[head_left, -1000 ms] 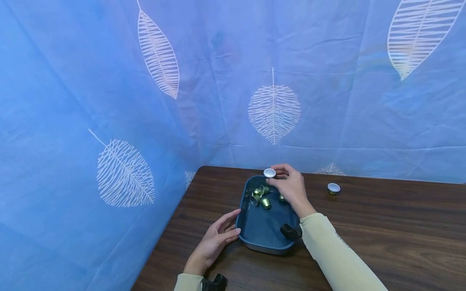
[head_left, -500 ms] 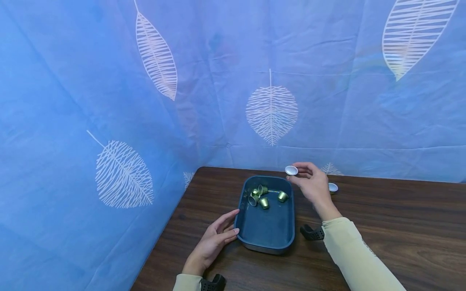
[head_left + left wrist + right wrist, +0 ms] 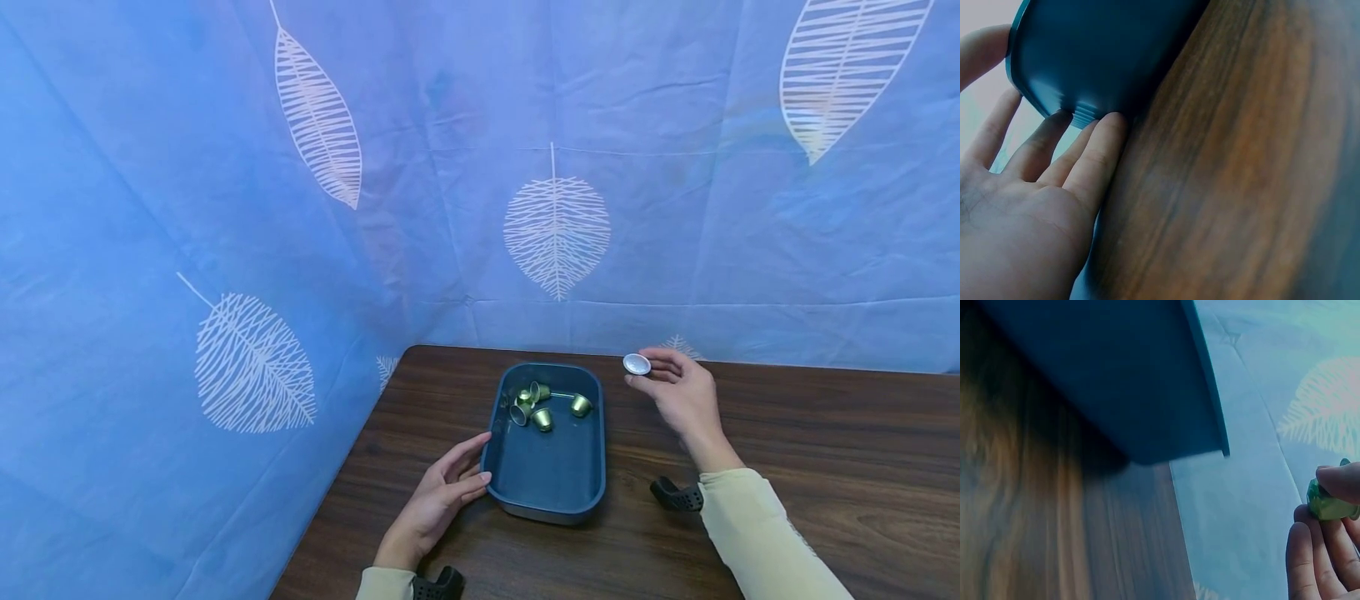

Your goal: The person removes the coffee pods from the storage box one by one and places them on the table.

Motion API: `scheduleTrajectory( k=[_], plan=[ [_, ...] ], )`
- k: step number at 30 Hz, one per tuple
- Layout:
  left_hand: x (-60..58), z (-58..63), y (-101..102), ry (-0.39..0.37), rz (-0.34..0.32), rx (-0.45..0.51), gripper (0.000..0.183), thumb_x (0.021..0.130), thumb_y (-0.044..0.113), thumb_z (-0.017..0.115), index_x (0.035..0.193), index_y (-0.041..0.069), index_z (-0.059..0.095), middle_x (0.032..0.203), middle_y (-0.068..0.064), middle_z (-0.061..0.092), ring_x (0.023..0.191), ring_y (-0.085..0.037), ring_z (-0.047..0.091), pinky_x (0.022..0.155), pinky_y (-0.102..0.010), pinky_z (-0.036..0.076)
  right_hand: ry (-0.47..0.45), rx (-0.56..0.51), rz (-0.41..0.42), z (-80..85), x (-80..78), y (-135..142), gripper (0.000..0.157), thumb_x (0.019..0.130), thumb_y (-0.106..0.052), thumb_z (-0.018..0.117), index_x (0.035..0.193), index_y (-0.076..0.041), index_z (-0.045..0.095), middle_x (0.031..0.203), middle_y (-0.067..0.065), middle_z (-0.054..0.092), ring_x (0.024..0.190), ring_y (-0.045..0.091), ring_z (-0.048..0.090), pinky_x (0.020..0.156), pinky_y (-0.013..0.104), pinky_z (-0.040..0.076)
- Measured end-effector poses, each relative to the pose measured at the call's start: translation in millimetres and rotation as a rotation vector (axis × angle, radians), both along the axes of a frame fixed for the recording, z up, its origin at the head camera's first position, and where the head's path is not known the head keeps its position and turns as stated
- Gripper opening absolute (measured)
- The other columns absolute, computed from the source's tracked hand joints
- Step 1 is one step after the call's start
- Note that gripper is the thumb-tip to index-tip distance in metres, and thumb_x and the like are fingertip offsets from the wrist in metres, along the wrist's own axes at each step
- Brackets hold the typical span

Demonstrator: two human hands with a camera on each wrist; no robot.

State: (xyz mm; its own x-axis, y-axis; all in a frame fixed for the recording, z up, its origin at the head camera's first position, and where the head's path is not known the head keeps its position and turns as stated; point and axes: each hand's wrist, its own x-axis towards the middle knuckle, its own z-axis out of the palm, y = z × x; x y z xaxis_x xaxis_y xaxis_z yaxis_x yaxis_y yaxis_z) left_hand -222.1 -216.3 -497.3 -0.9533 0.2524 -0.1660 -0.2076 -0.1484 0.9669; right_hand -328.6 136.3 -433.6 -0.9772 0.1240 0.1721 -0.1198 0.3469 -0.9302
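Note:
My right hand pinches a green coffee capsule between thumb and fingers, its silver lid facing up and toward the head camera. It is to the right of a dark blue tray, near the table's back edge. The right wrist view shows the capsule's green body between thumb and fingertips. At the tray's left side, my left hand touches the wall with extended fingers; the left wrist view has these fingertips against the outside. Several green capsules lie tipped over in the tray's far half.
The tray stands on a dark wooden table. A blue curtain with white leaf prints hangs right behind the table and along its left side.
My right hand has moved right with the capsule, from above the tray to beside it. It now hides another capsule that stood on the table. The left hand stays at the tray.

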Motion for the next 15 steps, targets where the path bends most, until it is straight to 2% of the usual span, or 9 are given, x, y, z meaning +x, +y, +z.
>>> scheduleTrajectory(
  k=[4,9,15],
  plan=[
    [0.6,-0.5,0.3,-0.002,0.004,0.003,0.055,0.093,0.02,0.066,0.143,0.026,0.046,0.156,-0.006,0.03,0.142,-0.031,0.032,0.106,-0.042,0.042,0.002,-0.029,-0.027,-4.5,6.0,15.2,0.053,0.082,-0.032,0.078,0.128,-0.014,0.06,0.112,-0.013,0.06,0.101,0.004,0.059,0.072,0.014,0.05],
    [0.3,-0.5,0.3,-0.001,0.004,0.005,0.055,0.093,0.02,0.066,0.143,0.026,0.046,0.156,-0.005,0.032,0.141,-0.03,0.034,0.105,-0.041,0.043,-0.024,-0.146,-0.087,-8.6,14.5,29.7,0.054,0.08,-0.026,0.08,0.128,-0.013,0.059,0.108,-0.019,0.058,0.098,-0.003,0.057,0.072,0.012,0.051],
    [-0.5,0.7,-0.2,0.003,0.003,0.008,0.055,0.093,0.021,0.066,0.144,0.024,0.046,0.156,-0.005,0.032,0.141,-0.031,0.034,0.106,-0.042,0.043,-0.047,-0.12,-0.131,-13.7,16.3,37.3,0.052,0.081,-0.029,0.079,0.127,-0.016,0.06,0.108,-0.019,0.057,0.097,-0.002,0.057,0.072,0.011,0.051]
  ],
)
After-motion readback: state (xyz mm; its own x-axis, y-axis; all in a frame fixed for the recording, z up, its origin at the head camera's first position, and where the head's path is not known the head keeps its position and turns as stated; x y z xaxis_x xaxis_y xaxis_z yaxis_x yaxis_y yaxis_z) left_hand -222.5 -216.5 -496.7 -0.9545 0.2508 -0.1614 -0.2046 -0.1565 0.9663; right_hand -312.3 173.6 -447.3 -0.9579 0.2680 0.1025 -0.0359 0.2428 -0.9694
